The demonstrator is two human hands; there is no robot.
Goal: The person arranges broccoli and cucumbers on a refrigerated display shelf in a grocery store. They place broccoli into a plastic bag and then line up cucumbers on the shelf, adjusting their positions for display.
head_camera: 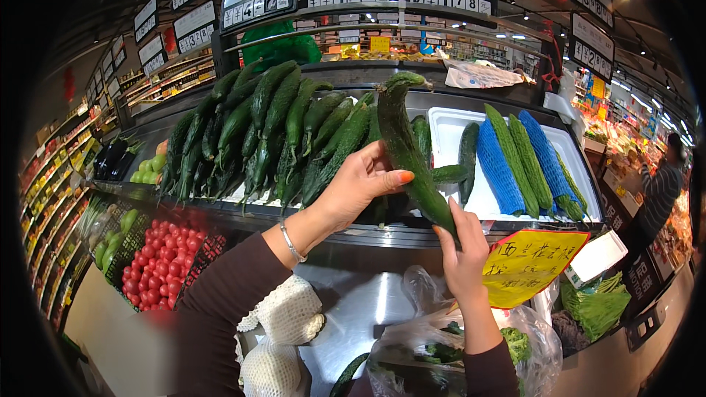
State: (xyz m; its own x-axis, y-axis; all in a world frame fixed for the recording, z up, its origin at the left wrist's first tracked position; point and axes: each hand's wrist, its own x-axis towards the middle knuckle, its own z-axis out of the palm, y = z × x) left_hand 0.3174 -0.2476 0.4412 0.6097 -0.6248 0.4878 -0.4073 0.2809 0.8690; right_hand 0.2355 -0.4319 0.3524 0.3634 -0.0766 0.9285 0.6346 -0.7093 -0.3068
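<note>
A large cucumber [411, 143] with a bent upper end is held upright and tilted before me. My left hand [372, 173] grips its middle, thumb across the front. Near its lower end, the fingers of my right hand [463, 242] pinch it. Behind my left hand, many more cucumbers [270, 121] are heaped on the sloping display shelf. A white foam tray [452, 121] stands right of the held cucumber. In it lie a dark cucumber [469, 160], bitter gourds [513, 160] and pieces in blue foam netting [496, 168].
Below the shelf is a metal surface [353, 292] with vegetables in white foam nets [289, 309] and a clear plastic bag [397, 358]. A crate of tomatoes [160, 259] stands at left. A yellow handwritten sign [532, 267] sticks out at right. A person [662, 193] stands farther right.
</note>
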